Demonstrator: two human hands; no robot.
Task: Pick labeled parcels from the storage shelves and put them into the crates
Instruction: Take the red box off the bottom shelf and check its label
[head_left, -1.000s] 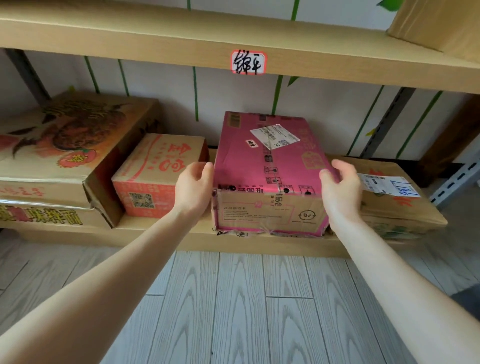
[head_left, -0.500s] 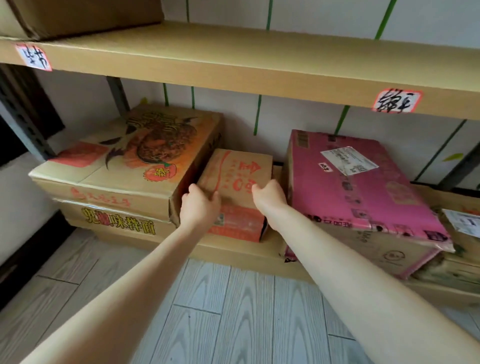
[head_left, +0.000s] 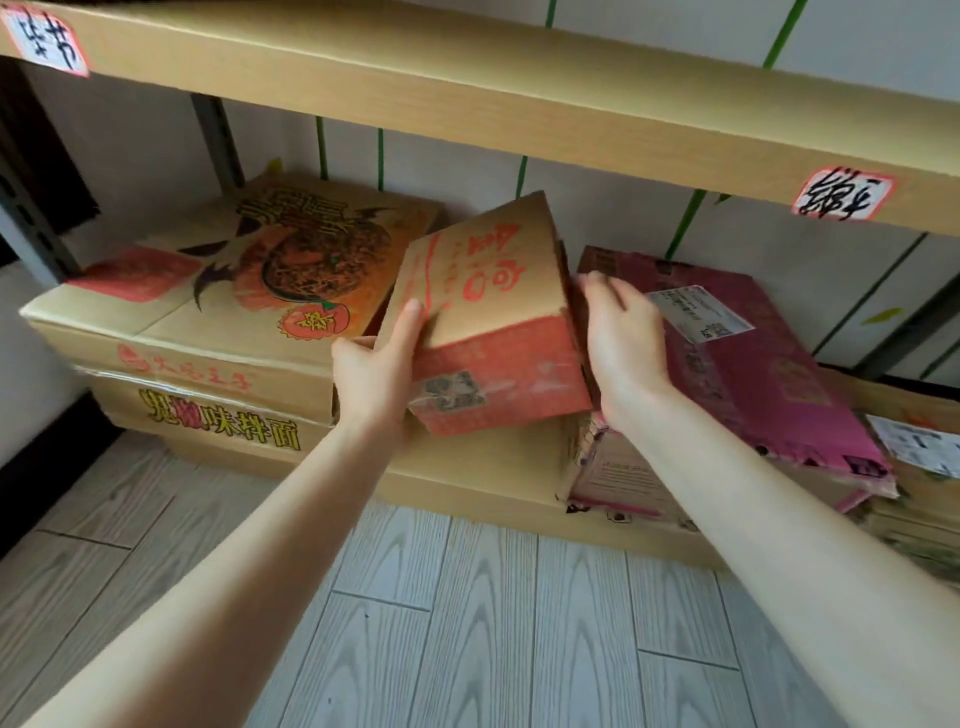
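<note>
So both hands are on the small box (head_left: 488, 312), the orange-red carton with red characters on its brown top. It's tilted, far end up, sitting in the gap between the big box (head_left: 234, 280) with the noodle picture on the left and the pink box (head_left: 753, 374) on the right. It's over the lower shelf (head_left: 467, 483); can't tell if a corner is touching the board or not.

The left hand (head_left: 376, 369) has the near left corner: thumb laid up on the top face, the rest of the fingers wrapped round and under, out of sight. The right hand (head_left: 623, 338) is flat against the box's right side, fingers stretched out pretty straight and a bit blurry, squeezed in between it and the pink box.

The pink box lies flat with a white shipping label on top, its front edge torn up. The big box sits on a second carton with yellow lettering. The upper shelf (head_left: 467, 88) carries a handwritten tag (head_left: 841, 200) on the right and another at the far left. Grey wood-look floor (head_left: 467, 623) below.
</note>
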